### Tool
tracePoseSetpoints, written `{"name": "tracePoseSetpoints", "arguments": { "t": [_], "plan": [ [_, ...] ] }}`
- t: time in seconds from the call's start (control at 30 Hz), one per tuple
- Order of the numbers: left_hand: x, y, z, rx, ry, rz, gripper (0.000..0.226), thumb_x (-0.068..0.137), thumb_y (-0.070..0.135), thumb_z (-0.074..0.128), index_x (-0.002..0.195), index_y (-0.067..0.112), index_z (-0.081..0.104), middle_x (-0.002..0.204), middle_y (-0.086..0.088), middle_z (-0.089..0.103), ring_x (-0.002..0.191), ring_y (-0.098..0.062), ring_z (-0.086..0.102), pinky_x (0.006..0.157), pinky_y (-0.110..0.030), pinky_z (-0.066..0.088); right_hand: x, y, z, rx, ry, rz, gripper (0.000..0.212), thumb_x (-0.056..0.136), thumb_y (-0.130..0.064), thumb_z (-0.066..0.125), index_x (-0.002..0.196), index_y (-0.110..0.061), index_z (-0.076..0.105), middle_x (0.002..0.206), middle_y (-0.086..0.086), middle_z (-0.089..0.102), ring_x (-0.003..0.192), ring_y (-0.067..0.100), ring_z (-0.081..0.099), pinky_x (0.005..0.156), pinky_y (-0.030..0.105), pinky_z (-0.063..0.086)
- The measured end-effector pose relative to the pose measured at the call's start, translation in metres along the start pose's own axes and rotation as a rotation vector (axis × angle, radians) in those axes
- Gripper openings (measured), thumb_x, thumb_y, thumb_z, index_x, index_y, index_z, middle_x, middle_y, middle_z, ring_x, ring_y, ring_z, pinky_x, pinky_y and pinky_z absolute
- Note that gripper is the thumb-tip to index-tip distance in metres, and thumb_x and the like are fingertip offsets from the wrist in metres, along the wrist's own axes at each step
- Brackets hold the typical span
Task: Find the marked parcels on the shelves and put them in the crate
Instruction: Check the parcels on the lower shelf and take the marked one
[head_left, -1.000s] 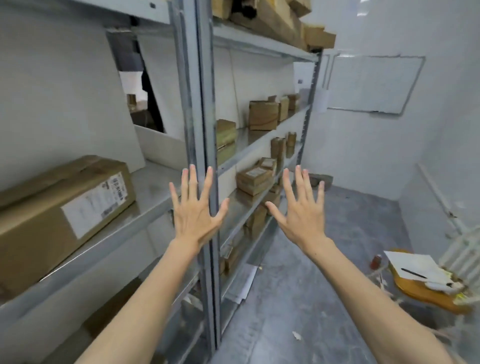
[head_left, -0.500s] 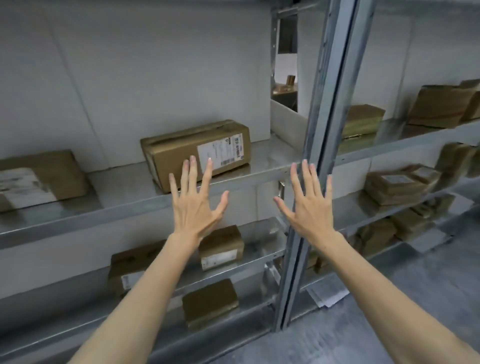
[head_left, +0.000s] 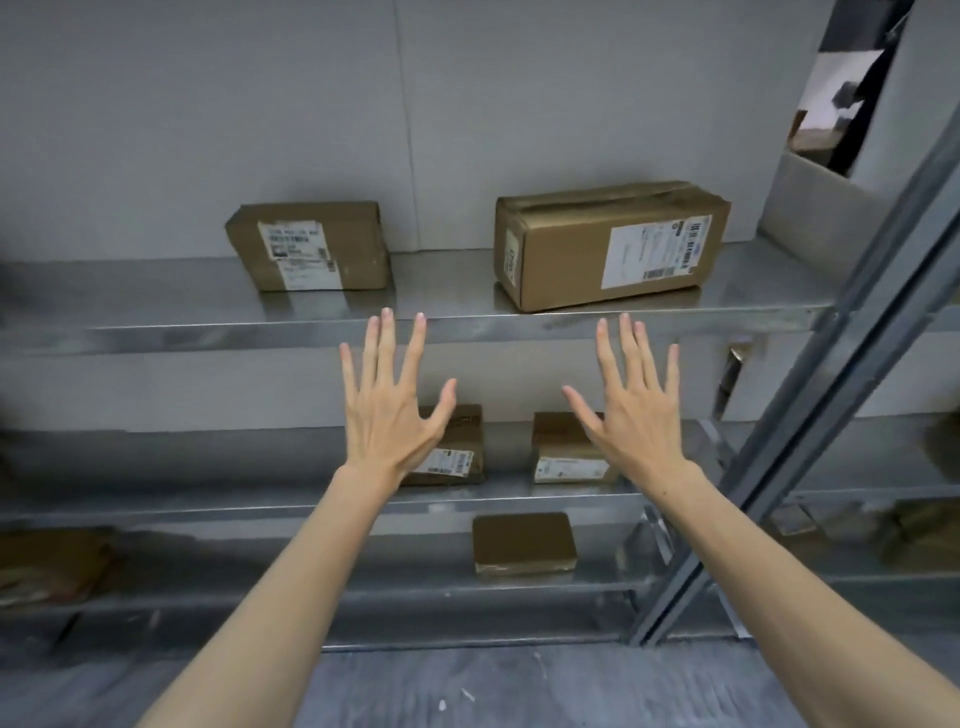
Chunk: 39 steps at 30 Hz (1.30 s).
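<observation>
1. Left hand (head_left: 387, 410) and right hand (head_left: 631, 415) are hovering empty, fingers spread wide.
2. On the top shelf (head_left: 208, 332), a labelled parcel (head_left: 311, 247) is sitting at 11 o'clock of the left hand, and a long parcel (head_left: 608, 244) at 12 o'clock of the right.
3. A small left parcel (head_left: 460, 447) and a small right parcel (head_left: 563, 457) are showing behind the palms, with a plain parcel (head_left: 523, 543) at 6 o'clock.
4. The crate is not showing.
5. Judging this as searching: labels are blurring, so checking each face closely before lifting is advisable.

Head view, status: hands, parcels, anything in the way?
Both open: left hand, right hand, holding nothing. Untouched on upper shelf: small parcel, long cardboard box; crate not in view. Nothing between hands and shelf.
</observation>
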<state>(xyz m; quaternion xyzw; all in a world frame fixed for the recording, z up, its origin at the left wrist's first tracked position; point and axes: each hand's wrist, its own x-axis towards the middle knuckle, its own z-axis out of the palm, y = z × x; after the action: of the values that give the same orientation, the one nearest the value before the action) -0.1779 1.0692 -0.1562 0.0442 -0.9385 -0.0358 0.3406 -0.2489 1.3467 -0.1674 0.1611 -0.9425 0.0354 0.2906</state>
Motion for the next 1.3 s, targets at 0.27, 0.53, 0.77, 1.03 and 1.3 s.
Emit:
{"name": "tracePoseSetpoints", "arguments": {
  "t": [0.27, 0.53, 0.77, 1.03, 1.3],
  "plan": [
    [-0.041, -0.033, 0.042, -0.038, -0.015, 0.044, 0.076, 0.096, 0.054, 0.041, 0.160, 0.021, 0.018, 0.167, -0.014, 0.014, 0.155, -0.028, 0.008, 0.123, -0.056, 0.013, -0.021, -0.021, 0.047, -0.019, -0.012, -0.003, 0.080, 0.099, -0.064, 0.030, 0.160, -0.019, 0.006, 0.167, 0.012, 0.008, 0.155, 0.027, 0.007, 0.122, 0.058, 0.009],
    [-0.091, -0.035, 0.128, -0.072, 0.051, 0.003, 0.075, 0.096, 0.056, 0.038, 0.160, 0.024, 0.016, 0.167, -0.013, 0.014, 0.155, -0.026, 0.010, 0.123, -0.054, 0.012, -0.057, -0.009, 0.119, -0.007, 0.074, -0.093, 0.075, 0.101, -0.060, 0.028, 0.160, -0.019, 0.007, 0.168, 0.011, 0.008, 0.155, 0.025, 0.007, 0.123, 0.057, 0.008],
    [-0.172, -0.039, 0.231, -0.097, 0.166, -0.007, 0.074, 0.097, 0.056, 0.040, 0.159, 0.020, 0.022, 0.166, -0.015, 0.017, 0.155, -0.029, 0.012, 0.124, -0.054, 0.011, -0.132, -0.006, 0.226, 0.065, 0.193, -0.151, 0.074, 0.102, -0.058, 0.030, 0.160, -0.016, 0.011, 0.167, 0.012, 0.010, 0.155, 0.025, 0.008, 0.123, 0.055, 0.009],
    [-0.284, -0.063, 0.360, -0.146, 0.286, -0.038, 0.070, 0.098, 0.049, 0.044, 0.158, 0.018, 0.027, 0.165, -0.012, 0.024, 0.154, -0.026, 0.018, 0.123, -0.053, 0.015, -0.220, -0.008, 0.364, 0.064, 0.287, -0.234, 0.067, 0.104, -0.045, 0.037, 0.159, -0.012, 0.016, 0.166, 0.014, 0.012, 0.155, 0.027, 0.010, 0.123, 0.054, 0.011],
    [-0.379, -0.043, 0.464, -0.363, 0.141, -0.162, 0.066, 0.099, 0.046, 0.043, 0.159, 0.032, 0.018, 0.166, -0.003, 0.021, 0.154, -0.018, 0.016, 0.124, -0.043, 0.019, -0.300, 0.027, 0.476, 0.195, 0.163, -0.077, 0.063, 0.104, -0.038, 0.034, 0.160, -0.016, 0.013, 0.167, 0.010, 0.014, 0.154, 0.025, 0.014, 0.124, 0.048, 0.018]
  ]
}}
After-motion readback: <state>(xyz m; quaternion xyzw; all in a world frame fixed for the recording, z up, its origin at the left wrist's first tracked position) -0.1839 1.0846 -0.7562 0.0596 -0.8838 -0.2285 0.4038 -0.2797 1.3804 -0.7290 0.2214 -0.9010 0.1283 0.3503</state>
